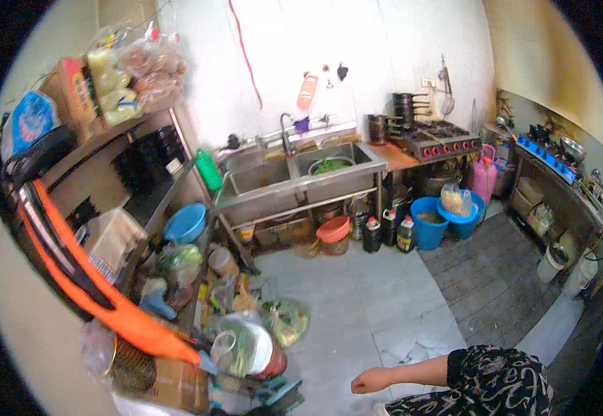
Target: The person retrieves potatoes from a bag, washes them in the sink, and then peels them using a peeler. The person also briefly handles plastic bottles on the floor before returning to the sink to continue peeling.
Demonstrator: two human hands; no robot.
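Observation:
My right hand hangs over the grey tiled floor, its forearm reaching in from a black patterned sleeve. The fingers are curled, and I see nothing in them. To its left, apart from it, a round white lid or basin sits over a dark red container. Green leafy stalks and a clear plastic cup or tub are beside the white rim, blurred. Behind these lies a clear bag of vegetables. My left hand is out of view.
A steel double sink holds greens in its right basin. Blue buckets, dark bottles and a pink gas cylinder stand below the stove. A long orange object crosses the left shelving. A cardboard box sits lower left.

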